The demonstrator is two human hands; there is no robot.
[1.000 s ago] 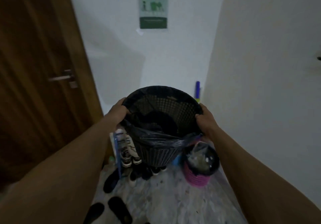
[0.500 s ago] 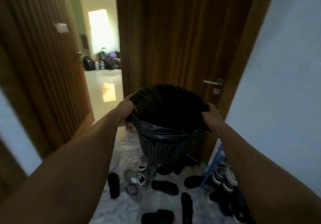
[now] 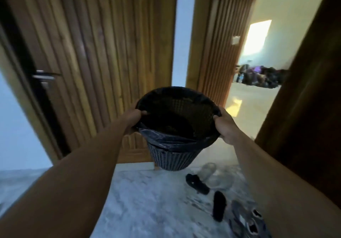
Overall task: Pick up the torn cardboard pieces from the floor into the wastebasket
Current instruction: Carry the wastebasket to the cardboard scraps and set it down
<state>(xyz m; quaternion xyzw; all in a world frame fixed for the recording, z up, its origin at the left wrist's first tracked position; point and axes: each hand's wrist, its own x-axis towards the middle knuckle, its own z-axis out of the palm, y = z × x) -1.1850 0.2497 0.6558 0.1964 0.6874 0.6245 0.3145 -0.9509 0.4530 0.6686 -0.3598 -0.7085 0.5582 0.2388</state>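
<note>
I carry a black mesh wastebasket (image 3: 171,156) lined with a dark plastic bag, held up off the floor in front of me. My left hand (image 3: 133,116) grips its rim on the left side, fingers curled over the edge. On the right side my right hand (image 3: 226,127) grips the rim the same way. The inside of the basket is dark, and I cannot tell what lies in it. No torn cardboard pieces show on the floor in view.
A ribbed wooden door (image 3: 92,53) with a metal handle (image 3: 44,76) stands ahead left. An open doorway (image 3: 254,82) at right leads to a bright room with bags on the floor. Several slippers and shoes (image 3: 217,197) lie on the marble floor at lower right.
My view has swung to the left while I carry the basket. The open doorway has shifted from the left of the frame to the right, and the shoes now lie at lower right.
</note>
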